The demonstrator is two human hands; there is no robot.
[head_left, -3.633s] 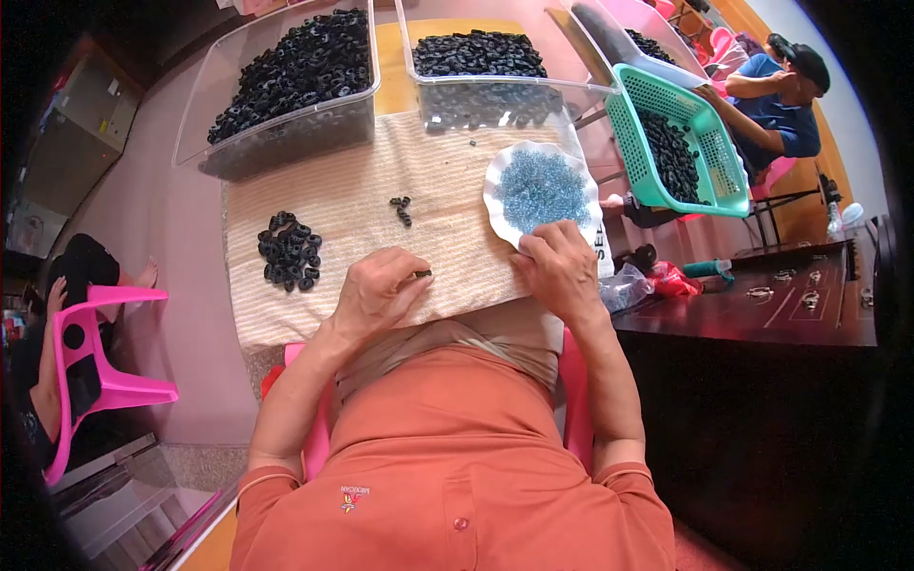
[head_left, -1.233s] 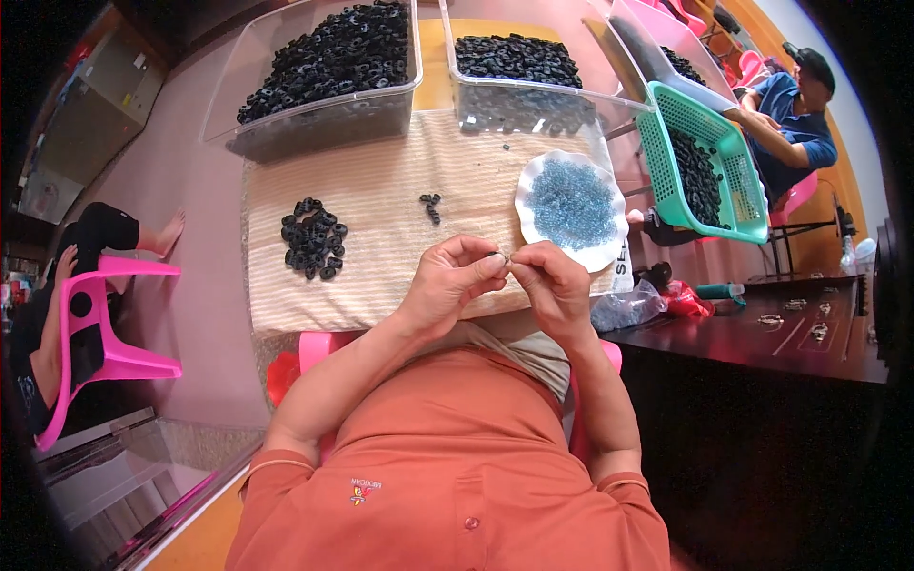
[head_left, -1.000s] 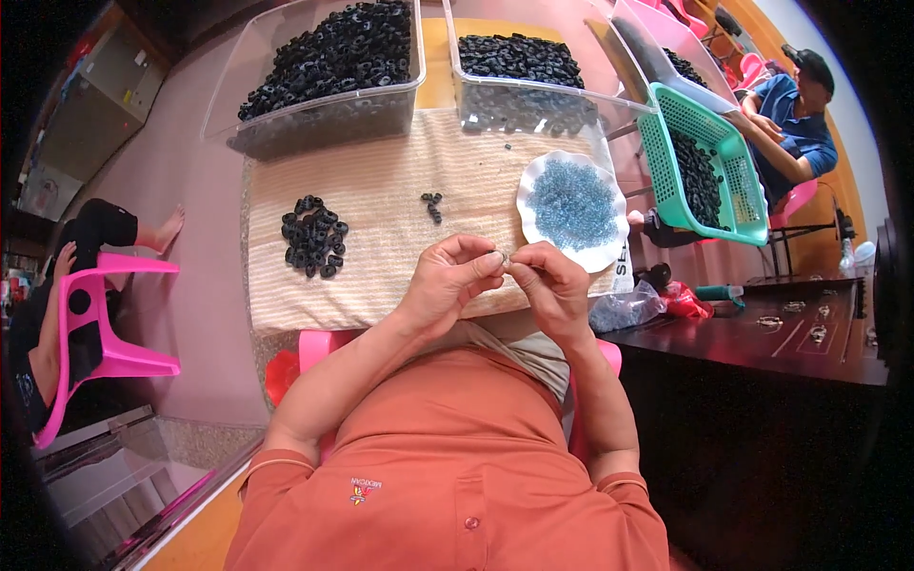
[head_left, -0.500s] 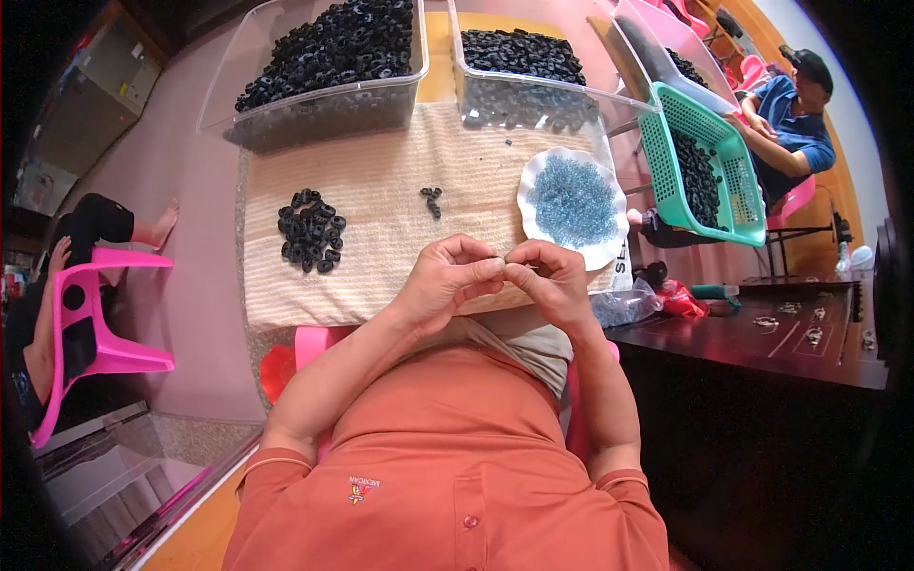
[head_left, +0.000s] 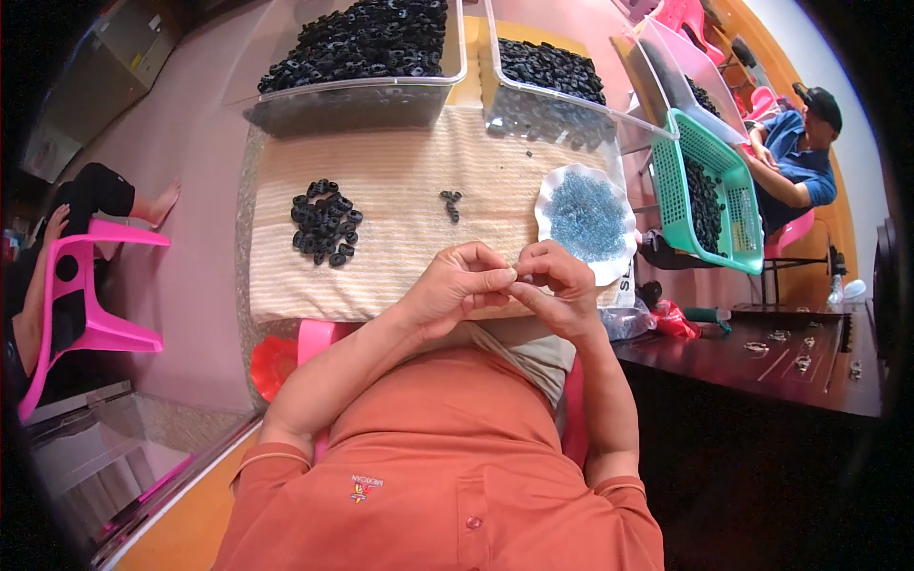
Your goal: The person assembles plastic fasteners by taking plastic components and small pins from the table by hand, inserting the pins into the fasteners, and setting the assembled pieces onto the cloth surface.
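Observation:
Above the near edge of the towel-covered table, my left hand (head_left: pixel 462 290) and my right hand (head_left: pixel 560 288) meet, fingertips pinched together. Whatever sits between the fingertips is too small to make out. Right beyond my right hand lies a white scalloped plate (head_left: pixel 624 263) heaped with small clear-blue pieces (head_left: pixel 584 217). A few small black parts (head_left: pixel 451 206) lie in the middle of the striped towel (head_left: pixel 400 171). Further left there is a loose pile of black ring-like parts (head_left: pixel 325 224).
Two clear plastic bins (head_left: pixel 352 107) (head_left: pixel 552 119) full of black parts stand at the table's far edge. A green basket (head_left: pixel 690 214) with black parts is at the right, near a seated person (head_left: pixel 795 157). Another person sits by a pink chair (head_left: pixel 90 305) at left. A dark wooden surface (head_left: pixel 752 366) lies right.
The view has shifted slightly, so the table and bins sit a little further right. My hands stay together, with the right fingers slightly re-posed at the pinch.

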